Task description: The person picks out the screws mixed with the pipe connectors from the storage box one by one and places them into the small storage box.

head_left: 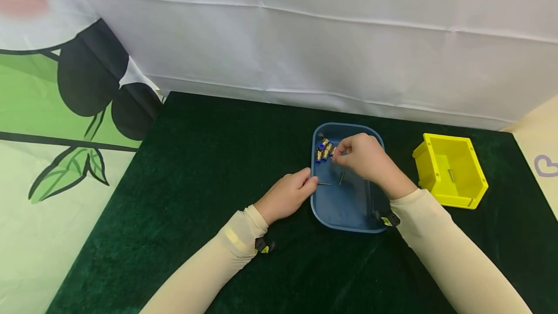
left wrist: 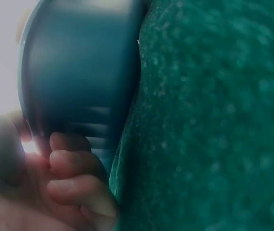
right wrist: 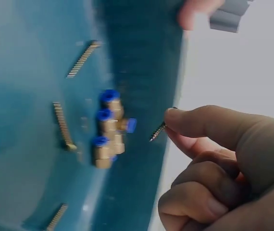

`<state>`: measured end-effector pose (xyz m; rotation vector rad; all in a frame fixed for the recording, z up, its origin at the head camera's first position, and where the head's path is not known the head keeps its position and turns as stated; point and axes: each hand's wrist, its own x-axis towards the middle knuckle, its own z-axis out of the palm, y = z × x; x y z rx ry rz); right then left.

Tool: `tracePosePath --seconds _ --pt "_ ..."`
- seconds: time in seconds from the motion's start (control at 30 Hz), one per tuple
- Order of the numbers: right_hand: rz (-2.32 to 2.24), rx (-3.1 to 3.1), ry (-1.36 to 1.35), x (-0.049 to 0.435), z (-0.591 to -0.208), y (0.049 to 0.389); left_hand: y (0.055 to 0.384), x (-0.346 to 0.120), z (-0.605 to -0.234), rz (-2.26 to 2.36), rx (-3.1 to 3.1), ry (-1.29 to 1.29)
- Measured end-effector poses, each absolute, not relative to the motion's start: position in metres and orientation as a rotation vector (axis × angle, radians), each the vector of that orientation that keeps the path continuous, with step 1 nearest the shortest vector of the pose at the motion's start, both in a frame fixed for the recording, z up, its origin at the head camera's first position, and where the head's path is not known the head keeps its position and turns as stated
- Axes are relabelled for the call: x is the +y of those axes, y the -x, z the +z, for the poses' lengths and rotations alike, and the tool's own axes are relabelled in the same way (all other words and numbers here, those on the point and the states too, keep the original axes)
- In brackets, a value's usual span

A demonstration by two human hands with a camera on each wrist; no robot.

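My left hand (head_left: pixel 287 193) grips the left rim of a blue plastic tray (head_left: pixel 344 214); in the left wrist view its fingers (left wrist: pixel 72 161) curl against the tray's outer side. Over the tray's upper part is my right hand (head_left: pixel 364 156). Seen from the right wrist, its thumb and forefinger pinch a small screw (right wrist: pixel 158 131), pointed end outward. Several brass fittings with blue collars (right wrist: pixel 109 127) cluster inside the tray along one wall. Loose screws lie on the tray floor, one screw (head_left: pixel 342 177) near the middle and another screw (head_left: pixel 324 184) beside the left thumb.
A yellow open bin (head_left: pixel 472 168) stands right of the tray, with a screw (head_left: pixel 451 175) on its floor. Dark green cloth (head_left: pixel 218 149) covers the table. A white curtain (head_left: pixel 305 52) hangs behind, and a printed panel (head_left: pixel 65 110) is at the left.
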<state>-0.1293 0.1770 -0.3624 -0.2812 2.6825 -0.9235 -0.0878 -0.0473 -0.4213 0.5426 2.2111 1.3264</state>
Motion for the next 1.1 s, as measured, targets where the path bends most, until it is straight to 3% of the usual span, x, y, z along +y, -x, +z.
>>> tracePosePath --seconds 0.5,1.1 --pt "-0.974 2.827 0.128 0.22 -0.317 0.108 0.087 -0.046 -0.419 1.3 2.294 -0.559" --pt "-0.847 2.907 -0.25 0.34 -0.335 0.069 0.087 -0.045 -0.424 1.317 2.282 -0.562"
